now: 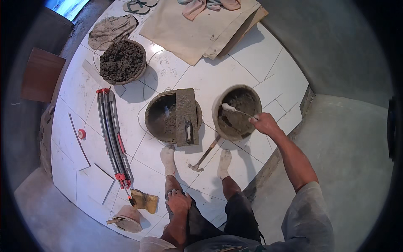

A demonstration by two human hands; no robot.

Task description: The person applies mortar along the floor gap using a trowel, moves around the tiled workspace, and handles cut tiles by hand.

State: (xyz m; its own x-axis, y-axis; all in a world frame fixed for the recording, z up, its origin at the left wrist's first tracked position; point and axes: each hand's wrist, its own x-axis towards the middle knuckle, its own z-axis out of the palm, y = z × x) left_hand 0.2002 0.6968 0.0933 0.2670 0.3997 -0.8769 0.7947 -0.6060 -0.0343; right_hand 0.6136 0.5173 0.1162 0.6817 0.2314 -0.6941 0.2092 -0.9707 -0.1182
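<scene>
My right hand (262,124) grips a thin metal-handled tool (241,112) whose pale, whitish end is in a bucket of wet grey mix (239,126) at the centre right. My left hand (178,200) rests on my left leg with fingers spread. Left of that bucket sits another bucket (159,119), with grey sludge inside and a mortar-coated rectangular float (184,105) lying across it. A hammer (204,158) lies between my socked feet, its handle toward the right bucket.
A tile cutter (110,130), red tape roll (82,134), small pink bucket (126,213) and yellow sponge (147,203) lie left on white tiles (285,130). Behind are a mortar-filled bucket (122,59), cloth (110,27), sandals and cardboard sheets (193,38). Grey walls (340,50) border the right.
</scene>
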